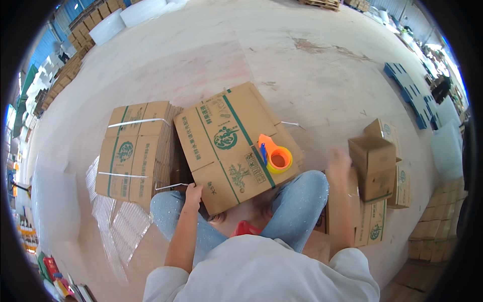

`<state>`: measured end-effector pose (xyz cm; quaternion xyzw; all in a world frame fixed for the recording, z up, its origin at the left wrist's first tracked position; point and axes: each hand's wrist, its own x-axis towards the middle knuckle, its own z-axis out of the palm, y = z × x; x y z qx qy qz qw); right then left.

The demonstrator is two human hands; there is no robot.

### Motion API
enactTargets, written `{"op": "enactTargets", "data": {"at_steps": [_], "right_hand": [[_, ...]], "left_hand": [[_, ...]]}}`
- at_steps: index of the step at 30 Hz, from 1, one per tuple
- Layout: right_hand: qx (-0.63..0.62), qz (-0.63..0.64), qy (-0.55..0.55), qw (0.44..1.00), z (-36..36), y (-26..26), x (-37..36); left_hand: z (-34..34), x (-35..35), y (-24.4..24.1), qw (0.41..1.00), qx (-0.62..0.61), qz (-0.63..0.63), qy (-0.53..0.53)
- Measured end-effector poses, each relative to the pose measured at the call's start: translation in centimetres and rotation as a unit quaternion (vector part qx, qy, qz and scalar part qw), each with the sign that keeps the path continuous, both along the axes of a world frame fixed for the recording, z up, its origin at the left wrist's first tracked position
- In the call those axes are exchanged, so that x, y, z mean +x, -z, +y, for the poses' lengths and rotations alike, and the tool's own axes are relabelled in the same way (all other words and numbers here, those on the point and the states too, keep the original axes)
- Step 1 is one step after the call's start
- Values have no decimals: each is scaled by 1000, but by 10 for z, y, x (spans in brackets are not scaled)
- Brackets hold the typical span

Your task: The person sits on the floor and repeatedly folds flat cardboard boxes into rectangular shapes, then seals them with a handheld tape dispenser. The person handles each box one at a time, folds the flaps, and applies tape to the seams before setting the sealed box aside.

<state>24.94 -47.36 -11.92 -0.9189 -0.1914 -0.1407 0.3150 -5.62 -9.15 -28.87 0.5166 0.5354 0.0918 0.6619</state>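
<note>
In front of my knees lies a stack of flattened cardboard boxes [203, 139] with green print. An orange tape dispenser [278, 156] with a yellow rim rests on its top. My left hand [194, 194] is at the near left corner of this stack, fingers closed by a loose white strap [171, 186]; whether it grips the strap or the cardboard I cannot tell. My right hand [339, 162] is blurred, beside a folded-up cardboard box [373, 166] on the right; its fingers are unclear. A second flat-box stack [132, 151], bound with white straps, stands at the left.
Several small boxes [371, 222] are piled by my right knee. Clear ribbed plastic sheets [130, 226] lie left of my left knee. Blue pallets [405, 94] stand farther right. A person in dark clothes [440, 88] is at the far right edge.
</note>
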Motion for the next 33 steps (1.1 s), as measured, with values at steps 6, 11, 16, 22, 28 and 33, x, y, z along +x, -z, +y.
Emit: {"op": "enactTargets", "data": {"at_steps": [6, 11, 16, 22, 28, 33], "right_hand": [[-149, 114, -85, 979, 162, 57, -68], [-98, 58, -51, 992, 169, 88, -57], [-129, 61, -23, 990, 152, 103, -22], [-264, 134, -74, 952, 172, 69, -36], [264, 256, -279, 887, 174, -28, -76], [701, 276, -230, 616, 157, -118, -81]], "left_hand": [[-7, 3, -22, 993, -49, -103, -35], [-9, 4, -68, 957, -26, -269, -107], [32, -29, -151, 937, 148, -212, -236], [67, -95, -230, 885, 223, -391, -120], [50, -70, -196, 819, 142, -543, -122], [-8, 22, -173, 883, 49, -463, -51]]}}
